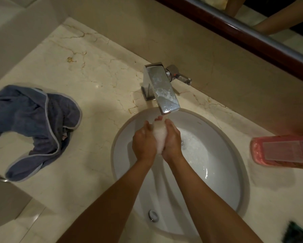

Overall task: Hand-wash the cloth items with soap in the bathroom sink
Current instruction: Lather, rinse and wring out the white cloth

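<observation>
A small white, soapy cloth (pixel 159 135) is bunched between my two hands over the white sink (pixel 222 186), right under the chrome faucet (pixel 162 90). My left hand (pixel 143 141) grips its left side and my right hand (pixel 172 139) grips its right side, fingers curled round it. Foamy water (pixel 194 146) lies in the basin by the drain. A blue-grey towel (pixel 33 127) with pale trim lies crumpled on the marble counter at the left.
A pink bottle (pixel 284 149) lies on its side on the counter (pixel 87 71) at the right. A dark green thing (pixel 298 233) shows at the bottom right corner. The overflow fitting (pixel 153 215) is on the sink's near wall. A mirror frame (pixel 252 32) runs along the back wall.
</observation>
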{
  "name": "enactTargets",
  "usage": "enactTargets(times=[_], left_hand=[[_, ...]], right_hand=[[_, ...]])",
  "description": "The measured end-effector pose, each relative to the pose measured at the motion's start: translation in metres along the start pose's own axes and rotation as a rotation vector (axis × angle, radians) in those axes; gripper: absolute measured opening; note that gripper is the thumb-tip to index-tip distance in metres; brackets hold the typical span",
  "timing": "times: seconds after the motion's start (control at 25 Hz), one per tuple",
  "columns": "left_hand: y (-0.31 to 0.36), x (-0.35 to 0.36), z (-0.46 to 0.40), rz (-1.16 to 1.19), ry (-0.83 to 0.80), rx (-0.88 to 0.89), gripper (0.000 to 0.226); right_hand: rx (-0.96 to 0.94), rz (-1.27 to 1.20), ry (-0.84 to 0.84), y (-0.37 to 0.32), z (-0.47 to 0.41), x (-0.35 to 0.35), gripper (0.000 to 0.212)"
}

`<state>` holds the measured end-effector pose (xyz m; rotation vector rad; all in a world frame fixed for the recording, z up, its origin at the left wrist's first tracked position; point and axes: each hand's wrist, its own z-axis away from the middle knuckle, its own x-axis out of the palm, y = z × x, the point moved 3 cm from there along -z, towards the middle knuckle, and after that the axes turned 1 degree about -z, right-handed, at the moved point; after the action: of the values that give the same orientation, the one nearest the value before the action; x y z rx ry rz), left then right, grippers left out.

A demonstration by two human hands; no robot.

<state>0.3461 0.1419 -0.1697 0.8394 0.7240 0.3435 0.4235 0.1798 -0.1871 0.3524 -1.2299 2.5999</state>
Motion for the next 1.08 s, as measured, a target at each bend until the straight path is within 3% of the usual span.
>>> enactTargets(times=[0.12, 0.28, 0.4, 0.52, 0.68, 0.8, 0.92, 1.0, 1.08], left_hand=[[0.005, -0.002, -0.016, 0.041, -0.114, -0.024, 0.053], [0.006, 0.000, -0.035, -0.004, -0.220, -0.056, 0.051], [-0.003, 0.002, -0.029, 0.258, -0.191, -0.153, 0.039], [-0.010, 0.005, -0.012, 0.471, -0.199, -0.132, 0.039], [-0.003, 0.015, 0.005, 0.381, -0.191, -0.028, 0.057], [0.002, 0.010, -0.008, 0.272, -0.062, -0.012, 0.037], [0.007, 0.003, -0.015, 0.152, -0.062, 0.037, 0.028], [0.008, -0.002, -0.014, 0.100, -0.053, 0.067, 0.033], [0.008, -0.004, -0.013, 0.033, -0.027, 0.084, 0.040]], right_hand=[[-0.009, 0.048, -0.041, -0.008, 0.000, -0.012, 0.021], [-0.153, 0.225, -0.106, -0.017, -0.003, -0.014, 0.039], [-0.210, 0.283, 0.164, -0.017, -0.005, -0.007, 0.013], [-0.158, 0.097, 0.368, -0.014, -0.004, -0.007, 0.011], [-0.120, 0.061, 0.279, -0.004, 0.005, -0.002, 0.016], [-0.007, -0.056, 0.212, 0.002, 0.013, 0.000, 0.025], [0.040, -0.086, 0.135, 0.000, 0.010, -0.001, 0.029], [0.048, -0.011, 0.107, -0.002, 0.009, 0.004, 0.029], [0.008, 0.161, 0.181, -0.002, 0.007, 0.006, 0.020]])
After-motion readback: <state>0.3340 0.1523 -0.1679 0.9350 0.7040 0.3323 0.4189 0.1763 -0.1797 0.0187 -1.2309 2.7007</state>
